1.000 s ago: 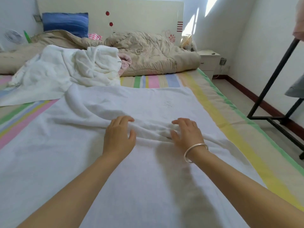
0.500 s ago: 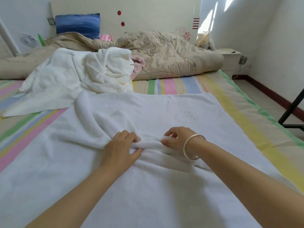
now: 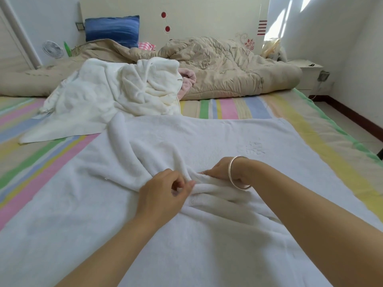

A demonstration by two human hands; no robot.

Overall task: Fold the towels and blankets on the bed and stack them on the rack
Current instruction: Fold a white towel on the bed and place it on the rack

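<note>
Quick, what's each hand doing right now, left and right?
Left hand: closed, pinching a bunched fold of the white towel.
Right hand: closed, gripping the same fold.

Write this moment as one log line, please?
white towel: bunched mid-bed | left hand: pinches fold | right hand: grips fold

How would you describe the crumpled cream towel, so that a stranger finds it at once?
Start at the striped bed sheet. On it, between the beige quilt and the flat white towel, lies the crumpled cream towel. It alone is bunched in a heap and creamy, not spread or pure white.
</note>
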